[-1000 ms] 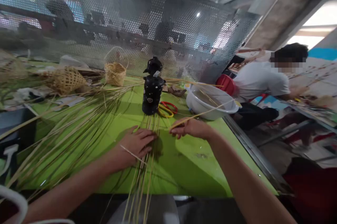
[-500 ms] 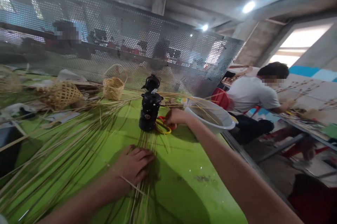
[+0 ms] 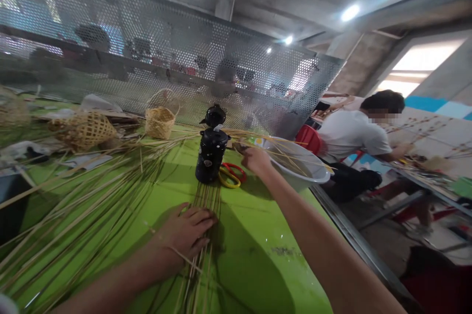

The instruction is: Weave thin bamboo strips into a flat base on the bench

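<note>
My left hand lies flat with its fingers spread over a row of thin bamboo strips on the green table. The far ends of the strips run under a black bottle, which stands upright with its lid flipped up. Beyond the bottle's right side, my right hand is closed, fingertips at a small dark, brownish piece; what it grips is mostly hidden. Just in front of it, scissors with red and yellow handles lie beside the bottle, their blades out of sight.
A white basin with strips across it stands at the right table edge. Loose strips cover the left side. A small handled basket and an open-weave basket sit behind. Another person sits at a table to the right.
My right hand has moved from the scissors' handles, slightly away and to the right, to the dark piece behind them. The handles are now uncovered. My left hand stays on the strips.
</note>
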### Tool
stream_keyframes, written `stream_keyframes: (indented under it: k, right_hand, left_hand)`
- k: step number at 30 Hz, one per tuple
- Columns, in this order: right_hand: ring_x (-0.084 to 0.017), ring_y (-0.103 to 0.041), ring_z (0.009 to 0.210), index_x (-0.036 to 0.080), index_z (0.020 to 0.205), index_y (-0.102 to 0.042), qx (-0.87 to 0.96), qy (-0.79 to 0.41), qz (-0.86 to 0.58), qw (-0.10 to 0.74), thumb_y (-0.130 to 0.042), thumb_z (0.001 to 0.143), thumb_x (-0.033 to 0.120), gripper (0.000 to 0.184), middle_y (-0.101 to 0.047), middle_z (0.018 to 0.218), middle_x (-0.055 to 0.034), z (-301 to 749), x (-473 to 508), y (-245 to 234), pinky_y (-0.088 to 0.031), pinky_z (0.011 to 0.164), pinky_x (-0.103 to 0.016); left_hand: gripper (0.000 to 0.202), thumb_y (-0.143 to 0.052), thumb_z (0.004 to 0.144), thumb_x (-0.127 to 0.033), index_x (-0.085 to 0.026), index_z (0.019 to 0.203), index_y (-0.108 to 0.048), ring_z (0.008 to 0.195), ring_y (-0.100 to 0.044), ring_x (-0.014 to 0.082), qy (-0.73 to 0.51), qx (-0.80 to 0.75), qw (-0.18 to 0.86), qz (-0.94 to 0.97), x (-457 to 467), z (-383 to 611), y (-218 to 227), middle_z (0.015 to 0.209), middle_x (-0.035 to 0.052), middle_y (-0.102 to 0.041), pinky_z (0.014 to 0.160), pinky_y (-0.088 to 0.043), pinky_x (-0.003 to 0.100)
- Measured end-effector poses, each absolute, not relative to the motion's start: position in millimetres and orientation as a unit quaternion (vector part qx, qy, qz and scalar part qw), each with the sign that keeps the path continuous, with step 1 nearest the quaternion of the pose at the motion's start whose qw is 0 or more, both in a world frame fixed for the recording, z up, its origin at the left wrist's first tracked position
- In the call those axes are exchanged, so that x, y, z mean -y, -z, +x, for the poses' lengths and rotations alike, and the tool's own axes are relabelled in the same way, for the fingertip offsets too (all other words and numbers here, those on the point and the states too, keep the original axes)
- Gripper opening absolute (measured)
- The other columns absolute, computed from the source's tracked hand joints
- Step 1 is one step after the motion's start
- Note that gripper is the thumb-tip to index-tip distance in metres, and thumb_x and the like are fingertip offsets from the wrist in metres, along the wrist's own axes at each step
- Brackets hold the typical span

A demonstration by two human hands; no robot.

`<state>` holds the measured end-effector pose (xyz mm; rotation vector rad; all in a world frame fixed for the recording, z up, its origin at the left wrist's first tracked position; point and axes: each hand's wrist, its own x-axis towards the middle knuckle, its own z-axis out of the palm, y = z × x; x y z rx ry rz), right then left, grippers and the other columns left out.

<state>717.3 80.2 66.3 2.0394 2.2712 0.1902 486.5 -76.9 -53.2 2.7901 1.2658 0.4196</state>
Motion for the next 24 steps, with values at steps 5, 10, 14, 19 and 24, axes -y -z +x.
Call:
stream_keyframes:
  k: [5,10,14,19,24]
  right_hand:
    - [-0.032,-0.064,0.104,0.017,0.116,-0.066,-0.725,-0.102,0.681,-0.011,-0.054,0.088,0.032,0.034,-0.069,0.113,-0.0174,728.6,-65.0,-73.4,-0.048,0.080,-0.036]
    - [-0.021,-0.066,0.086,0.023,0.096,-0.072,-0.820,0.050,0.552,-0.143,-0.058,0.088,0.029,0.017,-0.074,0.094,-0.0035,728.0,11.4,-63.5,-0.044,0.074,-0.028]
    - [-0.015,-0.064,0.075,0.024,0.085,-0.072,-0.835,0.221,0.466,-0.191,-0.062,0.087,0.024,0.010,-0.072,0.082,0.0013,721.1,80.7,-49.7,-0.042,0.067,-0.025]
    - [-0.016,-0.059,0.070,0.024,0.081,-0.065,-0.830,0.265,0.465,-0.160,-0.067,0.081,0.018,0.006,-0.065,0.080,0.0014,718.5,145.8,-15.5,-0.038,0.061,-0.026]
    - [-0.018,-0.059,0.073,0.023,0.090,-0.057,-0.842,0.177,0.486,-0.153,-0.068,0.079,0.017,0.017,-0.062,0.090,-0.0013,720.5,178.0,17.4,-0.037,0.061,-0.029]
  left_hand:
    - [0.040,-0.051,0.096,-0.035,-0.026,0.134,-0.055,0.123,-0.055,0.0242,-0.141,-0.406,0.022,0.903,80.7,486.2,46.6,0.135,0.0040,-0.062,0.109,-0.033,0.044]
    - [0.036,-0.051,0.097,-0.032,-0.024,0.132,-0.055,0.123,-0.057,0.0231,-0.147,-0.408,0.049,0.900,85.8,487.2,33.3,0.133,0.0053,-0.063,0.110,-0.031,0.045]
    - [0.033,-0.048,0.099,-0.036,-0.023,0.128,-0.056,0.124,-0.056,0.0224,-0.154,-0.401,0.089,0.899,89.3,484.9,24.4,0.136,0.0055,-0.061,0.111,-0.033,0.043]
    - [0.032,-0.053,0.096,-0.036,-0.024,0.126,-0.058,0.129,-0.052,0.0230,-0.146,-0.390,0.098,0.904,88.5,481.9,27.5,0.141,0.0048,-0.057,0.114,-0.029,0.047]
    - [0.031,-0.052,0.097,-0.037,-0.023,0.124,-0.059,0.129,-0.053,0.0224,-0.154,-0.395,0.109,0.899,87.6,483.8,26.2,0.139,0.0054,-0.059,0.114,-0.029,0.045]
